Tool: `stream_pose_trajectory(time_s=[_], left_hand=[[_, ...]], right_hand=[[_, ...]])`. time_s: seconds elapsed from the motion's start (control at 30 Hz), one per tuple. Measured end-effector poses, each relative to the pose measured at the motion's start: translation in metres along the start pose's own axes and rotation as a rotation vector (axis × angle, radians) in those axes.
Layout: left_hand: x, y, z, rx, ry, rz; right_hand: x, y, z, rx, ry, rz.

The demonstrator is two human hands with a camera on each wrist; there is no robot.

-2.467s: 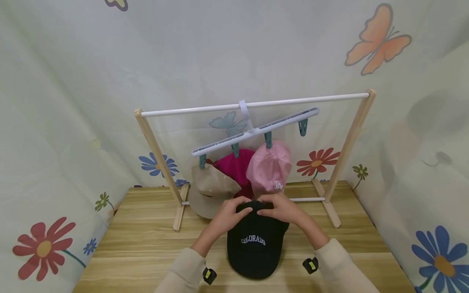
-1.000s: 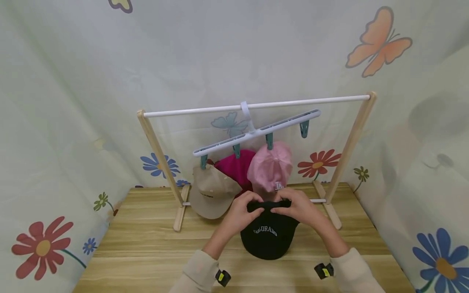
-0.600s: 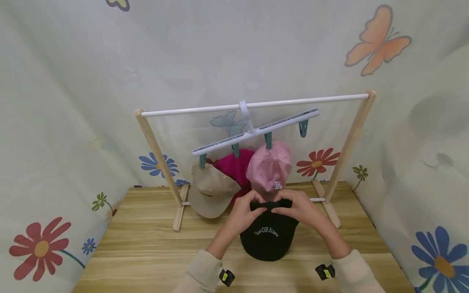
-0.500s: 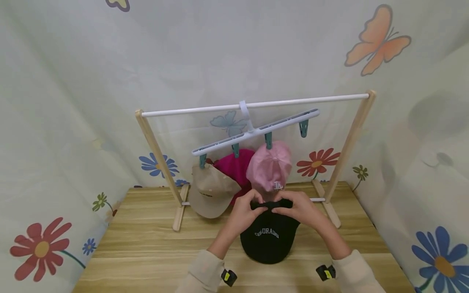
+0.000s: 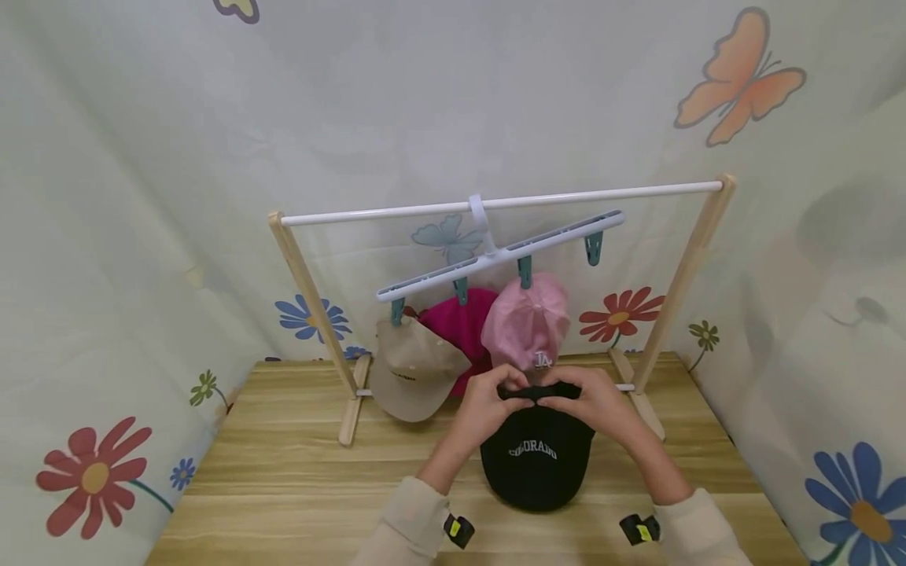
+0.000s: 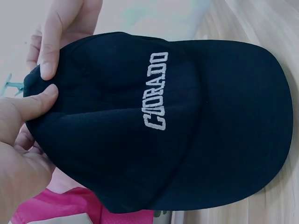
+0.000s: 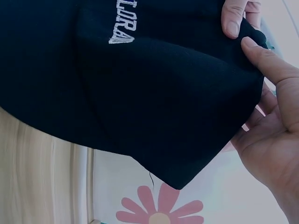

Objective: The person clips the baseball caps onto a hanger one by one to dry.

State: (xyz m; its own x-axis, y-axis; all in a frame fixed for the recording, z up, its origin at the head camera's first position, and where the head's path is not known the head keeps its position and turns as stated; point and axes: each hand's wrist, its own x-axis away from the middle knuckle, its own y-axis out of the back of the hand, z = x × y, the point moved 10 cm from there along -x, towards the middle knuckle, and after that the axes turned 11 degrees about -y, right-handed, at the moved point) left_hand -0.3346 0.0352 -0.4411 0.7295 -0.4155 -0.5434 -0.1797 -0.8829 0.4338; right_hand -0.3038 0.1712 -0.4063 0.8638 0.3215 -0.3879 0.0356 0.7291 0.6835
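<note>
A black baseball cap (image 5: 535, 464) with white COLORADO lettering is held up by both hands, its brim pointing toward me. My left hand (image 5: 488, 405) pinches the top of the crown, thumb on the near side and fingers behind. Beside it, my right hand (image 5: 594, 401) pinches the same edge, the thumb tips close together. In the left wrist view the cap (image 6: 159, 126) shows its lettering and brim, with both thumbs on the crown. From the right wrist view, fingers of the right hand (image 7: 268, 116) spread behind the cap's side.
A white hanger (image 5: 495, 255) with several green clips hangs slanted on a wood-and-white rack (image 5: 382, 212). Beige (image 5: 418, 362), magenta (image 5: 463, 318) and pink (image 5: 527, 322) caps hang from its clips. The rightmost clip (image 5: 594, 248) hangs free. Below is a wooden tabletop (image 5: 283, 487).
Both hands have carried the black cap to the right, below the pink cap, and its brim looks more foreshortened. In the last half second the grip stays and the view shifts slightly.
</note>
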Motion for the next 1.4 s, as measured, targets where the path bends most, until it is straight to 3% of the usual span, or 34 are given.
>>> stream_pose_trajectory(time_s=[0.7, 1.17, 1.4], left_hand=[[-0.008, -0.016, -0.006, -0.043, -0.006, 0.058], [-0.014, -0.027, -0.010, -0.013, 0.017, 0.067], [-0.019, -0.037, -0.004, 0.016, 0.032, 0.083]], right_hand=[[0.006, 0.013, -0.007, 0.009, -0.049, 0.022], [0.011, 0.028, -0.003, 0.021, 0.036, -0.041], [0.013, 0.034, -0.008, 0.054, 0.029, -0.071]])
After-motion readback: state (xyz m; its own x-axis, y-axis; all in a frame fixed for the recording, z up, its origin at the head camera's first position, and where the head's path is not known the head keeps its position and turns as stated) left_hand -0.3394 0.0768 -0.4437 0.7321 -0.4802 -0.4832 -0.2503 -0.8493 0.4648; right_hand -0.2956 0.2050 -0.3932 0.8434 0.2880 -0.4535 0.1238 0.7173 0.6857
